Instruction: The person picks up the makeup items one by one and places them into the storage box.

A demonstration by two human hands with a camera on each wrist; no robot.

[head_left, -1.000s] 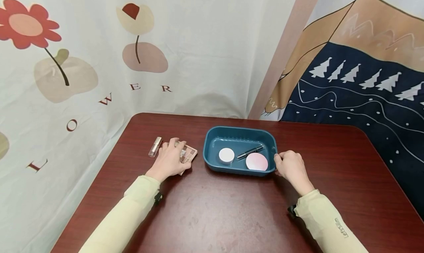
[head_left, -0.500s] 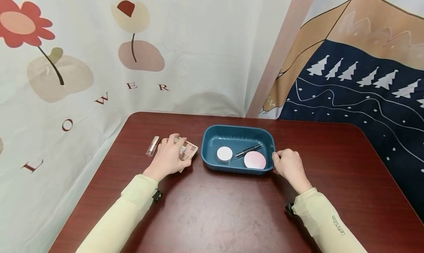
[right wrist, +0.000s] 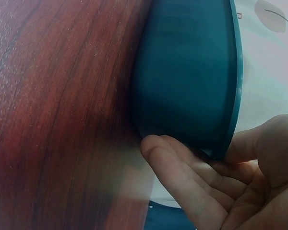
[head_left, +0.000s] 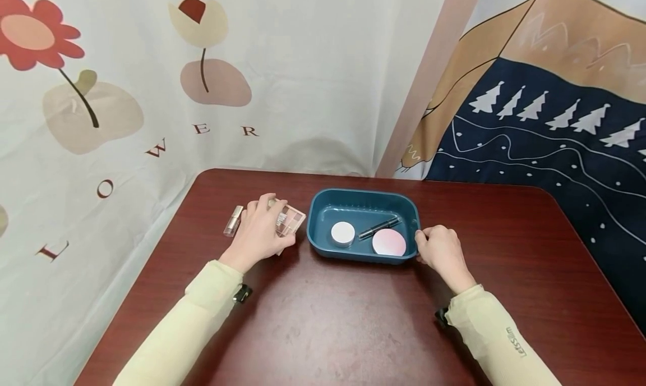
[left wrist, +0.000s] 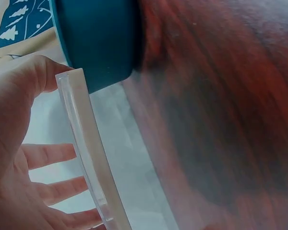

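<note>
My left hand [head_left: 256, 229] grips an eyeshadow palette [head_left: 291, 220] from above, just left of a blue plastic bin [head_left: 353, 255]. In the left wrist view the palette [left wrist: 90, 129] shows edge-on between thumb and fingers, raised off the table. My right hand [head_left: 442, 252] holds the bin's right end. Seen from the right wrist, the thumb is at the rim and the curled fingers [right wrist: 177, 172] lie against the outer wall. A white round jar [head_left: 343, 233], a black pen-shaped stick [head_left: 378, 228] and a pink round compact [head_left: 389, 243] lie inside the bin.
A lipstick tube [head_left: 233, 221] lies on the red-brown table [head_left: 323, 318], left of my left hand. Printed curtains [head_left: 303, 83] hang along the table's back edge. Dark wrist devices [head_left: 243, 293] sit at both sleeves.
My left hand has raised the palette and shifted it slightly to the right, closer to the bin. The right hand keeps its hold, and the bin's contents stay as they were.
</note>
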